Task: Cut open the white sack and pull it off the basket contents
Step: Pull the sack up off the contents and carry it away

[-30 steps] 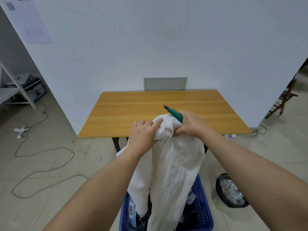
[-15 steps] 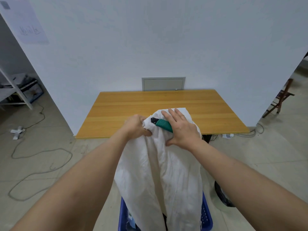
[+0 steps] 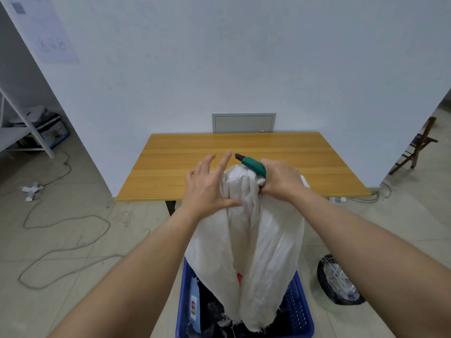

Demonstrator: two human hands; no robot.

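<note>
The white sack (image 3: 256,245) hangs lifted above the blue basket (image 3: 301,315), its frayed lower edge just over the dark contents (image 3: 214,313) inside. My right hand (image 3: 280,181) is clenched on the bunched top of the sack and also holds a green-handled cutter (image 3: 252,165) that points up and left. My left hand (image 3: 207,186) has its fingers spread, the palm and thumb resting against the sack's left side without gripping it.
A wooden table (image 3: 185,167) stands right behind the sack against the white wall. A black bin with a clear liner (image 3: 338,281) sits on the floor at right. A cable (image 3: 63,242) loops over the floor at left; a chair (image 3: 418,147) is far right.
My left hand let go of the sack top and spread its fingers. My right hand closed around the bunched top with the cutter. The sack's lower edge rose and more of the basket shows.
</note>
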